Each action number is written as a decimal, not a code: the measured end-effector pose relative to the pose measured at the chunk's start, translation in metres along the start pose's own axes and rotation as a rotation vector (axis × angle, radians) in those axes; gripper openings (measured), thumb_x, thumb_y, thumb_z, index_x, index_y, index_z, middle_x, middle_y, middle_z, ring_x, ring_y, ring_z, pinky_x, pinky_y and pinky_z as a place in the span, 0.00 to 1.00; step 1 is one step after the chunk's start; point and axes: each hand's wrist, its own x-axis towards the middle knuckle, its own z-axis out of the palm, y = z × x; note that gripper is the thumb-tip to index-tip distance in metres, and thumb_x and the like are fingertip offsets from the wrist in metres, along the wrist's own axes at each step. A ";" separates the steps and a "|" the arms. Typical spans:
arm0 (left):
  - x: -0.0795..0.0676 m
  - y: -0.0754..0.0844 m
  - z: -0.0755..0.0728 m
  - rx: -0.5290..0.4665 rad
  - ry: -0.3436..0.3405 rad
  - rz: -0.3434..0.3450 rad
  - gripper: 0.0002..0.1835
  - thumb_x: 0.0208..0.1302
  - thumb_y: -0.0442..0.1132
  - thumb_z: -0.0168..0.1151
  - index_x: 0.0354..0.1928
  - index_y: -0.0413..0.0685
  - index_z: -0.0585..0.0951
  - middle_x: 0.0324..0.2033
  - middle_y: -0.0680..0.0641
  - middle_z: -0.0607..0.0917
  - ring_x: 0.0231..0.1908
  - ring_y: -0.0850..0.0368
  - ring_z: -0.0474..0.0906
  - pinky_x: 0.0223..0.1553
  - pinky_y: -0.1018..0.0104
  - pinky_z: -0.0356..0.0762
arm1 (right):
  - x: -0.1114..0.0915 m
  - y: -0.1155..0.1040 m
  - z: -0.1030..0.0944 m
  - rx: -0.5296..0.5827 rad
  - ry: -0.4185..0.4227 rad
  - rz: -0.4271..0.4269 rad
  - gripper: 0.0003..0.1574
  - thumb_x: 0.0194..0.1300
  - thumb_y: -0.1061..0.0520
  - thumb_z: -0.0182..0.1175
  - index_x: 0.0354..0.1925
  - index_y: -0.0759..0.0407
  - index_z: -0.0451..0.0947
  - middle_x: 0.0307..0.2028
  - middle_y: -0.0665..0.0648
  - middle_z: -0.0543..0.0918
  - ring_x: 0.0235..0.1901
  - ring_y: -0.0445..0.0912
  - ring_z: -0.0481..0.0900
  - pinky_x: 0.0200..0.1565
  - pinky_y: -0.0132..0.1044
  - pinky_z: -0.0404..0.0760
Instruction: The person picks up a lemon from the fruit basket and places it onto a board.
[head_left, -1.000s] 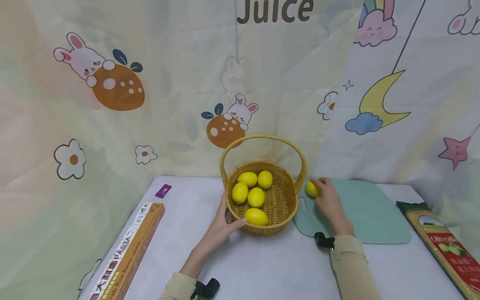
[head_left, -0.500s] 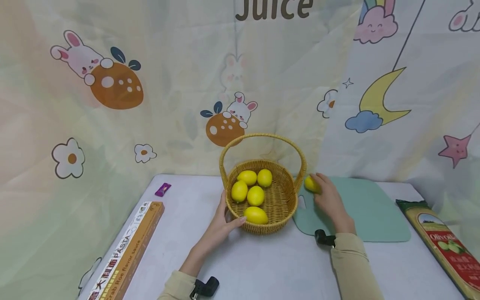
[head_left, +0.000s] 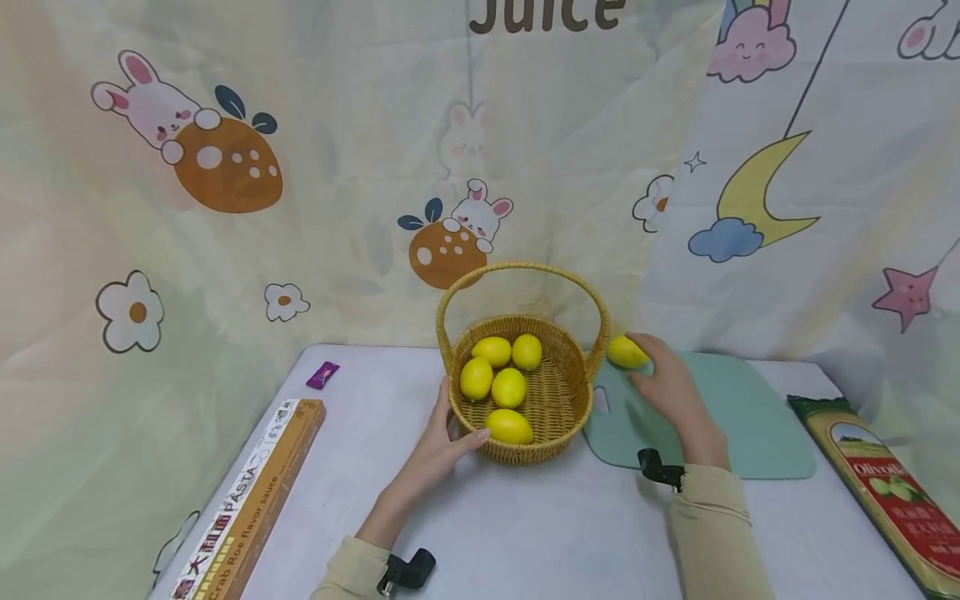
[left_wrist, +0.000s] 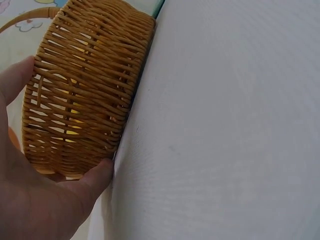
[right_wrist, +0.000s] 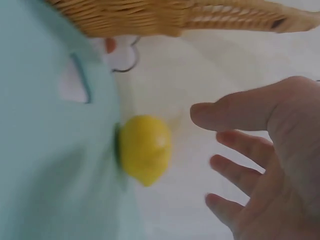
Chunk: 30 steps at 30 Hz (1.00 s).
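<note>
A round wicker basket [head_left: 555,417] with a tall hoop handle stands mid-table, with several lemons [head_left: 509,388] in its left half. My left hand [head_left: 429,460] grips its left side, thumb on the front rim and fingers round the wall; the left wrist view shows the woven wall [left_wrist: 85,95] between thumb and fingers. One more lemon [head_left: 627,352] lies on the green mat just right of the basket. Beside it hovers my right hand [head_left: 678,400], fingers spread. In the right wrist view a gap separates this lemon [right_wrist: 145,150] from the fingertips.
The pale green mat [head_left: 750,425] covers the right part of the white table. A long pasta box [head_left: 255,500] lies at left, with a small purple packet [head_left: 322,375] behind it. An olive oil packet [head_left: 877,483] lies at right. A printed curtain [head_left: 360,167] hangs behind.
My right hand has let go of the lemon and drawn back to the right, its fingers opening. The lemon stays on the mat. My left hand still holds the basket.
</note>
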 end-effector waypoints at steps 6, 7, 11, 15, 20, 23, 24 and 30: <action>0.001 -0.001 0.000 -0.027 -0.007 0.007 0.59 0.62 0.52 0.69 0.77 0.76 0.31 0.79 0.55 0.40 0.79 0.50 0.44 0.73 0.43 0.56 | -0.006 -0.016 -0.017 0.028 -0.011 -0.052 0.41 0.64 0.66 0.59 0.73 0.60 0.61 0.72 0.70 0.62 0.71 0.68 0.58 0.66 0.70 0.60; 0.001 -0.001 0.000 -0.027 -0.007 0.008 0.59 0.62 0.52 0.69 0.77 0.76 0.31 0.79 0.56 0.40 0.79 0.50 0.44 0.73 0.43 0.56 | -0.007 -0.020 -0.020 0.036 -0.015 -0.061 0.41 0.64 0.66 0.59 0.73 0.59 0.62 0.72 0.69 0.63 0.71 0.68 0.58 0.66 0.70 0.60; 0.001 -0.002 0.000 -0.026 -0.010 0.012 0.59 0.62 0.53 0.69 0.77 0.75 0.32 0.79 0.56 0.40 0.79 0.50 0.44 0.73 0.43 0.58 | -0.013 -0.034 -0.032 0.040 -0.023 -0.080 0.41 0.65 0.64 0.61 0.73 0.58 0.62 0.72 0.68 0.64 0.71 0.67 0.59 0.66 0.69 0.61; 0.002 -0.002 -0.001 -0.022 -0.010 0.007 0.59 0.61 0.54 0.69 0.76 0.78 0.32 0.79 0.56 0.40 0.79 0.50 0.44 0.73 0.43 0.58 | -0.019 -0.052 -0.042 0.035 -0.033 -0.088 0.42 0.65 0.63 0.62 0.74 0.54 0.62 0.72 0.66 0.64 0.71 0.65 0.59 0.66 0.69 0.62; 0.002 -0.002 0.000 -0.013 -0.011 0.011 0.59 0.62 0.54 0.69 0.77 0.77 0.31 0.79 0.54 0.39 0.79 0.49 0.43 0.73 0.41 0.56 | -0.026 -0.074 -0.048 0.052 -0.009 -0.127 0.42 0.64 0.62 0.64 0.73 0.50 0.63 0.72 0.61 0.66 0.72 0.62 0.61 0.65 0.68 0.64; 0.002 -0.003 0.000 -0.015 -0.005 0.002 0.59 0.61 0.55 0.69 0.77 0.77 0.32 0.79 0.56 0.40 0.79 0.51 0.42 0.73 0.40 0.55 | -0.029 -0.088 -0.051 0.060 0.031 -0.168 0.41 0.63 0.63 0.66 0.72 0.50 0.66 0.72 0.59 0.67 0.71 0.61 0.62 0.64 0.67 0.66; 0.002 -0.003 0.000 -0.016 -0.003 0.002 0.59 0.61 0.55 0.69 0.77 0.77 0.32 0.79 0.56 0.40 0.79 0.51 0.42 0.73 0.40 0.54 | -0.030 -0.092 -0.051 0.064 0.049 -0.183 0.41 0.63 0.63 0.66 0.71 0.50 0.67 0.71 0.58 0.67 0.71 0.60 0.63 0.64 0.66 0.67; 0.001 -0.003 0.000 -0.013 0.003 0.005 0.60 0.60 0.57 0.69 0.78 0.74 0.33 0.79 0.57 0.40 0.79 0.51 0.41 0.74 0.39 0.52 | -0.036 -0.111 -0.046 0.046 0.092 -0.289 0.42 0.58 0.65 0.69 0.69 0.47 0.70 0.68 0.54 0.71 0.68 0.55 0.69 0.61 0.60 0.75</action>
